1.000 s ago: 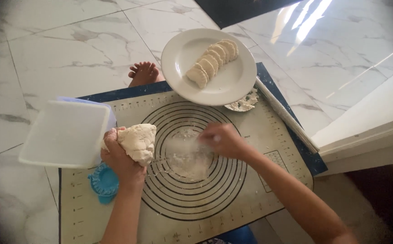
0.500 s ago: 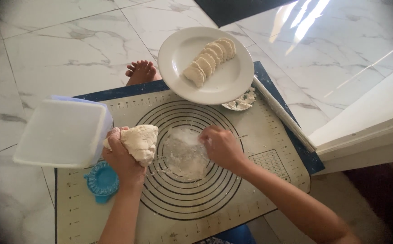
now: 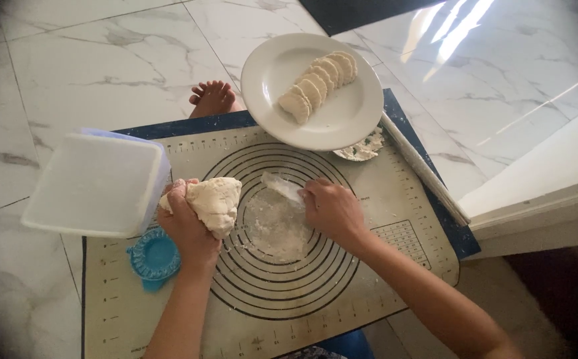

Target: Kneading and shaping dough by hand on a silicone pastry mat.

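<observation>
My left hand (image 3: 186,223) grips a big lump of pale dough (image 3: 214,203) and holds it just above the left side of the beige baking mat (image 3: 315,299). My right hand (image 3: 332,209) rests palm down on the mat's ringed centre, fingers curled at the edge of a floury patch (image 3: 277,229), its fingertips touching a thin smear of dough (image 3: 282,187). I cannot tell whether it pinches anything.
A white plate (image 3: 342,116) with several folded dumplings (image 3: 315,83) sits at the mat's far edge, over a small dish of filling (image 3: 363,149). A white lidded box (image 3: 96,183), a blue dumpling press (image 3: 154,256), a rolling pin (image 3: 422,166) and a bare foot (image 3: 212,98) surround the mat.
My right hand slid across the floury centre, from its upper right towards the middle. The left hand kept the dough lump in place.
</observation>
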